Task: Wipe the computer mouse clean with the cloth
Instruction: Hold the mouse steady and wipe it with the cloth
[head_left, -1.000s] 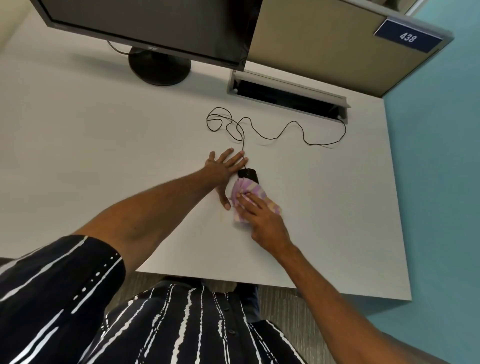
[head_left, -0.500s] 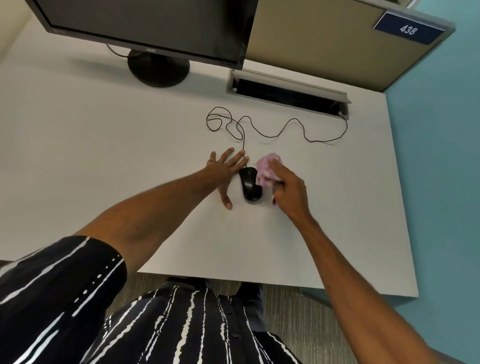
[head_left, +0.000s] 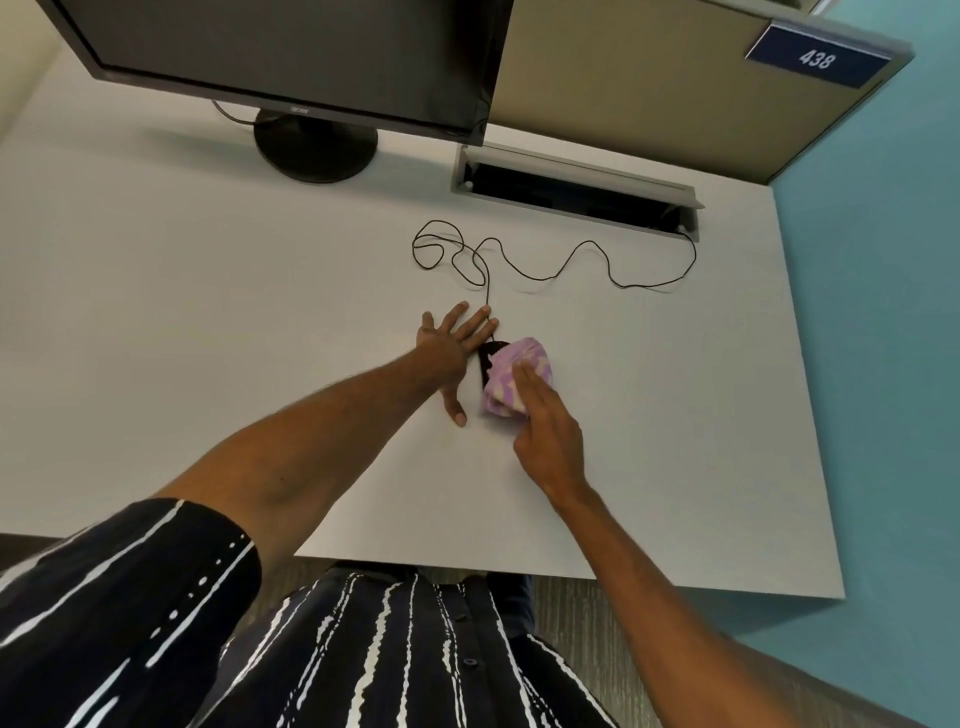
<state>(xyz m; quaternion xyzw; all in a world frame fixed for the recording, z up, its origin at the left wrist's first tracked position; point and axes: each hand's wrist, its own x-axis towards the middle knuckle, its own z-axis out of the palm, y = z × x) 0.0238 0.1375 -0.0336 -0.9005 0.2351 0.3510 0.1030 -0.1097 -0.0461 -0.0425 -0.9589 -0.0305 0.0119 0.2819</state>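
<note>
Half a second earlier the cloth (head_left: 514, 375) sat right of the mouse (head_left: 487, 358); now the right hand (head_left: 545, 431) pressed it over the mouse, wiping, fingers flat. The left hand (head_left: 451, 349) braced beside, fingers spread.

White desk (head_left: 208, 322), teal wall (head_left: 878, 338)

We see a white desk (head_left: 208, 322) carrying a monitor's round black stand (head_left: 315, 147) at eleven o'clock and a cable slot (head_left: 571, 189) at one o'clock. Near the centre lies a black mouse (head_left: 485, 358) under a purple cloth (head_left: 511, 379); its cord (head_left: 545, 260) loops toward twelve. A left hand (head_left: 449, 348) lies flat beside the mouse.
</note>
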